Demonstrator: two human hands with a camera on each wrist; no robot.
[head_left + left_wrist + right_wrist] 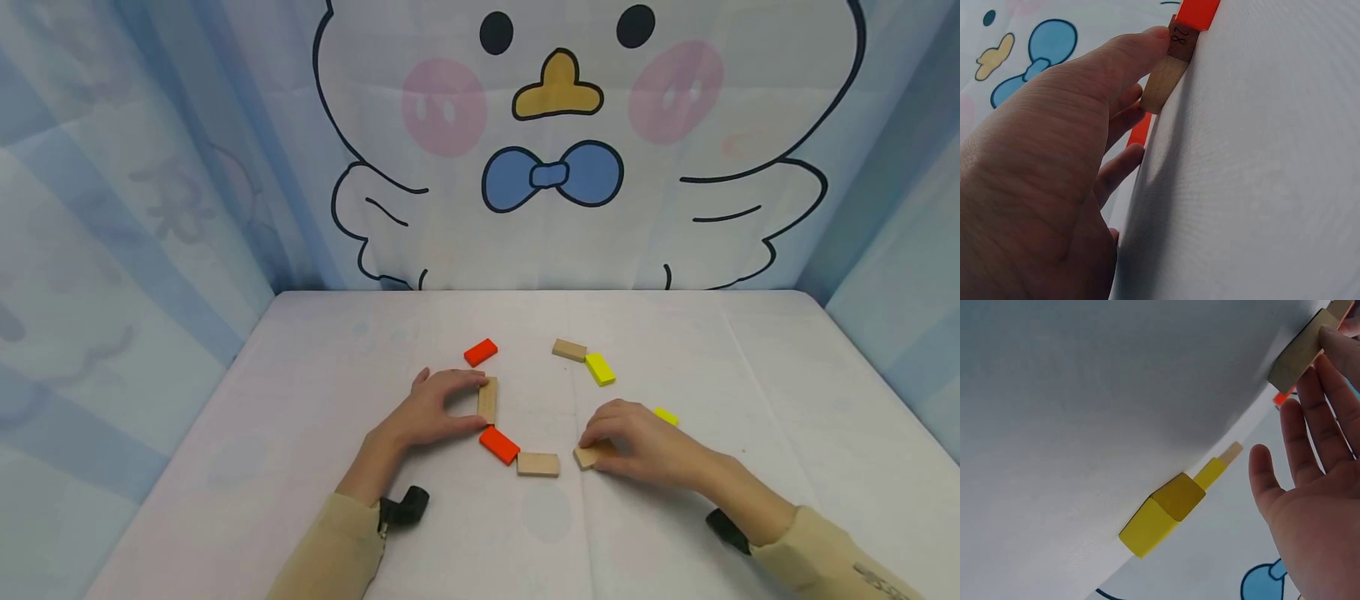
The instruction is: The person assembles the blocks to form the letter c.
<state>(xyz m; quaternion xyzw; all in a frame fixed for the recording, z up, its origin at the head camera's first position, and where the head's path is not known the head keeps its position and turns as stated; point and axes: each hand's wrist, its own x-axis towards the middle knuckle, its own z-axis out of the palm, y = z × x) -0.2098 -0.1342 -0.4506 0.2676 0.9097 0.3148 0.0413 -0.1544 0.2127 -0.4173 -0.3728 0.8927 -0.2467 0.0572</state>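
Note:
My left hand point(431, 410) holds a plain wooden block point(487, 402) lengthwise, thumb at its near end and index finger at its far end. In the left wrist view, the number 28 is marked on that wooden block point(1165, 84) beside the thumb tip. A red block point(498, 445) lies slantwise at its near end, followed by another wooden block point(537, 465) to the right. Over to the right, my right hand point(637, 443) pinches a wooden block point(592, 455) between thumb and fingers, a short gap from that row. All these blocks lie flat.
Farther back lie a red block point(481, 352), a wooden block point(569, 349) and a yellow block point(600, 369) touching it. Another yellow block point(666, 416) shows just behind my right hand. A printed curtain point(555, 242) surrounds the pale tabletop point(360, 333).

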